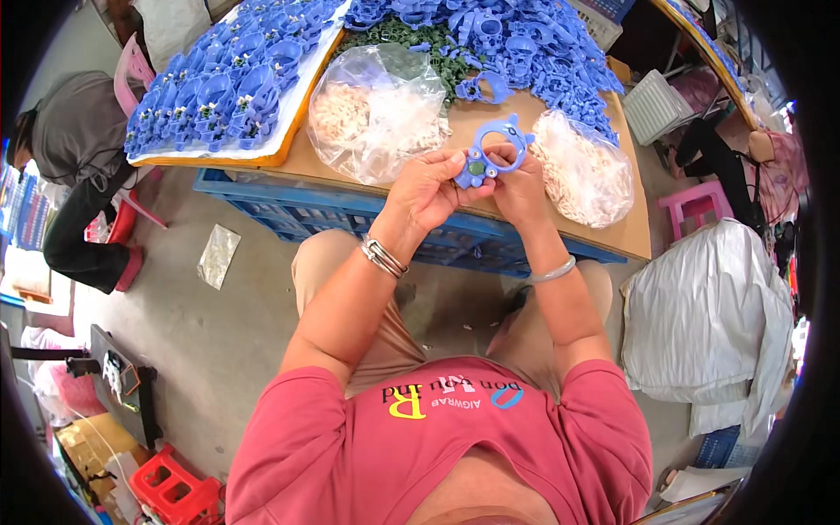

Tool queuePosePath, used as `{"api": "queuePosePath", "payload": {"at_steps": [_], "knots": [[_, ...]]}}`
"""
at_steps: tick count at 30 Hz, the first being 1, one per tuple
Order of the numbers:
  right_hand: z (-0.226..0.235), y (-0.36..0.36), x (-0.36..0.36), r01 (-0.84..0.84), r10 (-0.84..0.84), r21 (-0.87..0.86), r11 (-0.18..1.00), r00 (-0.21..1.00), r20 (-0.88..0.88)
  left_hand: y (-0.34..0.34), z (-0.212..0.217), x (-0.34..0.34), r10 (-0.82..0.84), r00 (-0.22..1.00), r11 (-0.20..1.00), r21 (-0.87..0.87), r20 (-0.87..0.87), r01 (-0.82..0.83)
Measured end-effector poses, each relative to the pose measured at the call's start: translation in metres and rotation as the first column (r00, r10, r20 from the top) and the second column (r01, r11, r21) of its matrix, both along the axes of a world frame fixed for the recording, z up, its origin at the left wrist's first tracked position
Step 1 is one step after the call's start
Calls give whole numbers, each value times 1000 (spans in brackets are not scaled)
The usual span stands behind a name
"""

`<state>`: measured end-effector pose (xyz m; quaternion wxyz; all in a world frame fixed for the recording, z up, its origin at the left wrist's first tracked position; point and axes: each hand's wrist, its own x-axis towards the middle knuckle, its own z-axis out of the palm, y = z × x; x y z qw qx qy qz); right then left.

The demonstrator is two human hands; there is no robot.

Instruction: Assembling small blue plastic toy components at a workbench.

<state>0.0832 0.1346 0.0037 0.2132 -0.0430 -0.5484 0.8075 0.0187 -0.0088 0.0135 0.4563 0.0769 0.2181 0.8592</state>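
Observation:
Above the near edge of the cardboard-topped work surface [628,206], both my hands hold one blue plastic toy part [480,138]. It has a round ring with small knobs and a lower body with a dark green piece [476,167] set in it. My left hand [427,188] grips the lower body from the left, thumb and fingers closed. My right hand [523,188] closes on the part from the right, below the ring; some of its fingertips are hidden. Clear bags of small cream-coloured pieces lie on either side, a left bag [376,118] and a right bag [582,171].
Behind the bags are heaped blue parts [560,61] and small dark green pieces [451,66]. An orange-edged tray [284,155] at the left bears rows of blue assemblies. Blue crates [262,210] support the surface. Another person [79,131] bends at far left; a white sack [700,306] stands right.

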Motion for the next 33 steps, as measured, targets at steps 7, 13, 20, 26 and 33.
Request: {"api": "queuePosePath", "payload": {"at_steps": [7,13,20,26,33], "knots": [[0,21,4,-393,424,-306,867,905,38,-8,8,4,-126,964,992,-50,-233,118],[-3,23,3,-448,471,-263,855,882,30,-7,7,3,-121,957,988,-120,-264,91],[1,19,5,-430,453,-253,867,891,38,-7,6,3,-111,960,985,-158,-257,72],[-11,28,0,-504,525,-317,803,851,-24,-6,6,5,-79,949,983,-182,-305,24],[9,20,5,-334,334,29,942,942,-25,-7,3,1,-159,984,984,-92,-78,152]]}}
